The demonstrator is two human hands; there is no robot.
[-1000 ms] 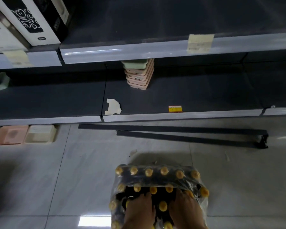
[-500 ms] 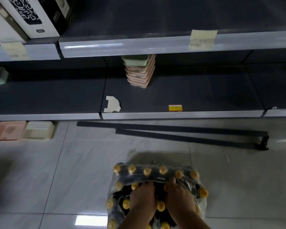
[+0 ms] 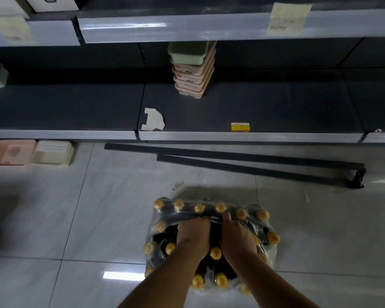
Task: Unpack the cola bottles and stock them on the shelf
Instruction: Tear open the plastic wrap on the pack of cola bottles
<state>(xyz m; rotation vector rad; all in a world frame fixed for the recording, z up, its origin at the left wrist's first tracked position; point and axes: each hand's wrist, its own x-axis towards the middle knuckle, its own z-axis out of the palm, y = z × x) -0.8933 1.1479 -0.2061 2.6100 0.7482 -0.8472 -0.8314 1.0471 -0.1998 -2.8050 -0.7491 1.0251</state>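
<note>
Pale tiled floor (image 3: 80,218) below dark shelf (image 3: 276,107), shrink-wrapped cola pack (image 3: 209,241) lower centre, left hand (image 3: 193,235) and right hand (image 3: 237,237) both gripping its plastic wrap (image 3: 209,215); sudden tear could topple bottles.

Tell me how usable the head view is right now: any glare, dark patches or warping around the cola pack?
Head view: dim overall; the cola pack is dark under its glinting wrap, with only the yellow caps distinct; both hands, left hand and right hand, look sharp; a bright glare patch on the floor tile; the shelf edge bows from the wide lens, and its paper label is blurred.
</note>
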